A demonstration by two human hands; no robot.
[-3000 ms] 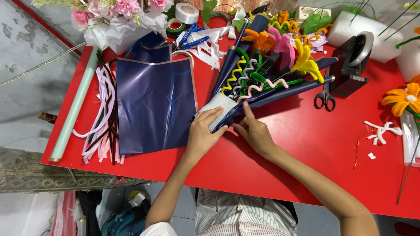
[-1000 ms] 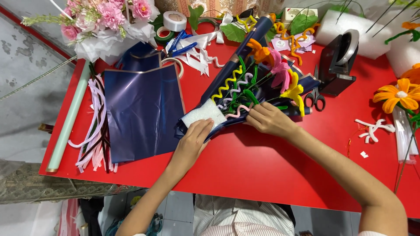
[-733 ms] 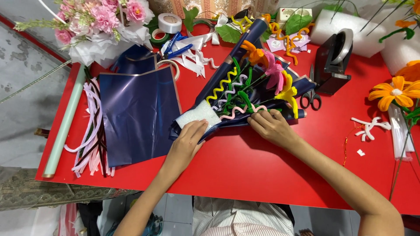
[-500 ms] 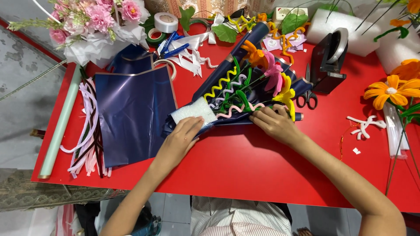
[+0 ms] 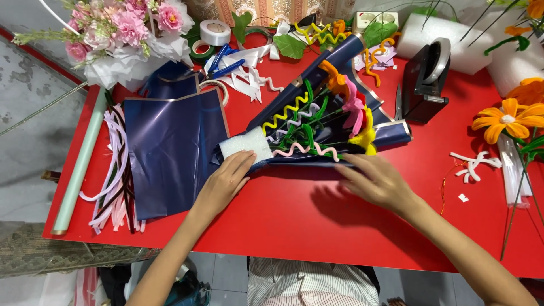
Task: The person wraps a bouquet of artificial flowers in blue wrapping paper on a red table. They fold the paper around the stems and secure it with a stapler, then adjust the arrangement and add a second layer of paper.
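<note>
A bouquet [image 5: 326, 122] of curly pipe-cleaner stems and flowers lies on dark blue wrapping paper on the red table [image 5: 294, 221]. A white foam pad [image 5: 245, 146] wraps the stem end. My left hand [image 5: 224, 181] presses flat on the paper's lower left corner beside the foam. My right hand [image 5: 377, 181] rests with fingers spread on the paper's lower edge, just below the yellow and pink blooms. Neither hand grips anything.
Loose dark blue sheets [image 5: 170, 150] and pink-white ribbon strips [image 5: 113, 175] lie at the left, beside a pale green roll [image 5: 79, 164]. A pink flower bunch [image 5: 127, 34], tape rolls [image 5: 215, 32], a black tape dispenser [image 5: 426, 79], scissors [image 5: 398, 102] and orange flowers [image 5: 507, 119] ring the back and right.
My right hand slid right along the paper's lower edge, flattening it. The left hand stays pressed near the foam. The camera view shifted slightly.
</note>
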